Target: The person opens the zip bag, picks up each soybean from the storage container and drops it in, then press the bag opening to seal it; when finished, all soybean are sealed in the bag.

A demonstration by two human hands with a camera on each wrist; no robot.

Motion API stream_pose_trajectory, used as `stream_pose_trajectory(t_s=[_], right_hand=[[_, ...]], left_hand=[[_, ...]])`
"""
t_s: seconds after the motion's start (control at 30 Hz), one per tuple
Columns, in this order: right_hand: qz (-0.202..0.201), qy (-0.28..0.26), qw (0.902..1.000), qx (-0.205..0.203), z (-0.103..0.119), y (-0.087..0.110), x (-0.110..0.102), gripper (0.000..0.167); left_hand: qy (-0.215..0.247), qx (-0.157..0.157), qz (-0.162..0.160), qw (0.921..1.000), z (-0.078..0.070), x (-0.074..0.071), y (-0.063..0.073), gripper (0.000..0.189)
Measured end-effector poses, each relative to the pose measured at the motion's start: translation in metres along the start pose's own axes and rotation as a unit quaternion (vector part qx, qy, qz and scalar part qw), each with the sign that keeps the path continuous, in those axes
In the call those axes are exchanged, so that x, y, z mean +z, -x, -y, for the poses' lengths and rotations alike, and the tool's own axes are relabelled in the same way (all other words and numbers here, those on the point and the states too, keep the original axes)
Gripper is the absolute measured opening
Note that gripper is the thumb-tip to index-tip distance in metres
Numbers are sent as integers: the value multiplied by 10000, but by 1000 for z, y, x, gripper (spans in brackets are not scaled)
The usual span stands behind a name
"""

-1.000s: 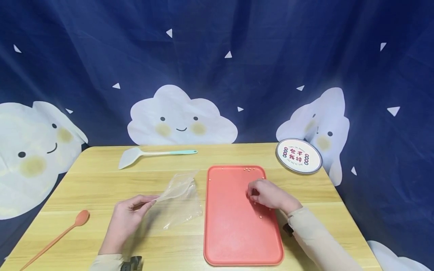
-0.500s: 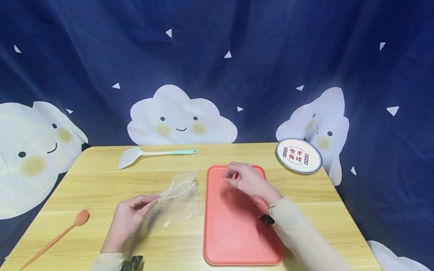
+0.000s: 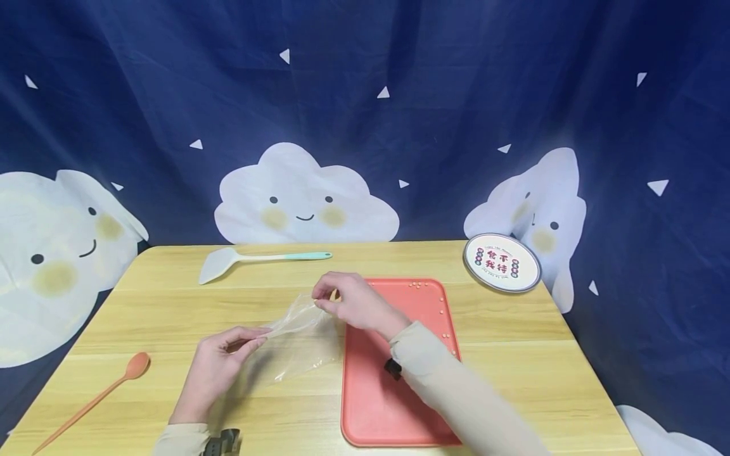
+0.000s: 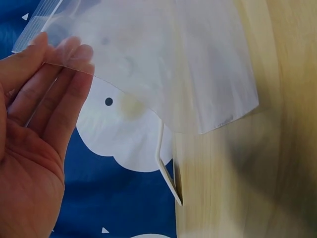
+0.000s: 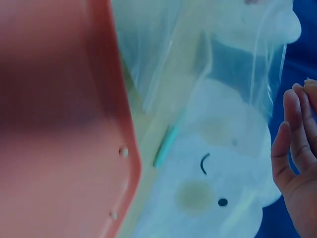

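A clear zip-top plastic bag [image 3: 310, 351] is held up near its mouth by my left hand [image 3: 219, 367], thumb on one side and fingers on the other. The left wrist view shows the bag [image 4: 213, 64] hanging from the fingertips. My right hand [image 3: 353, 307] is at the bag's mouth, thumb and fingertips together with a small pale bean [image 3: 316, 301] between them. Below the right forearm lies a red tray [image 3: 365, 399], partly covered by it. Several loose beans [image 3: 418, 286] sit along the tray's far and right sides; a bean [image 5: 123, 151] shows in the right wrist view.
Behind the bag lies a spatula [image 3: 221, 263] with a turquoise handle. An orange spoon [image 3: 137, 365] rests at the table's left side. An oval plate [image 3: 502, 263] with red lettering is at the back right corner. A blue cloud-print curtain [image 3: 445, 95] hangs behind the table.
From the tray's right side, my right hand has risen and moved left to the bag's mouth, carrying a bean. The left hand and the bag have stayed nearly still.
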State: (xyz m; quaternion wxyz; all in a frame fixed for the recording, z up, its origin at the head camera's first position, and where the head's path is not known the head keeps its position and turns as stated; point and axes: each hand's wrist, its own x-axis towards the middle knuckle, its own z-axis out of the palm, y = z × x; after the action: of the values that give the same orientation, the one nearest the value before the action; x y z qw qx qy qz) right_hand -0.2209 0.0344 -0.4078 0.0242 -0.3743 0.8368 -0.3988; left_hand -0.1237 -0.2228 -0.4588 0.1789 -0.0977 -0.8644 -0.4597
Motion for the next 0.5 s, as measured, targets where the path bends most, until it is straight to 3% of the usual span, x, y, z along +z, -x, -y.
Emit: stream_pose_trajectory(t_s=[0.27, 0.5], right_hand=[[186, 357, 9991, 90, 3, -9, 18, 9], [55, 350, 9994, 48, 2, -4, 17, 13]], left_hand=[[-54, 287, -121, 9995, 1, 1, -1, 22], [-50, 225, -188, 9996, 0, 1, -1, 19]])
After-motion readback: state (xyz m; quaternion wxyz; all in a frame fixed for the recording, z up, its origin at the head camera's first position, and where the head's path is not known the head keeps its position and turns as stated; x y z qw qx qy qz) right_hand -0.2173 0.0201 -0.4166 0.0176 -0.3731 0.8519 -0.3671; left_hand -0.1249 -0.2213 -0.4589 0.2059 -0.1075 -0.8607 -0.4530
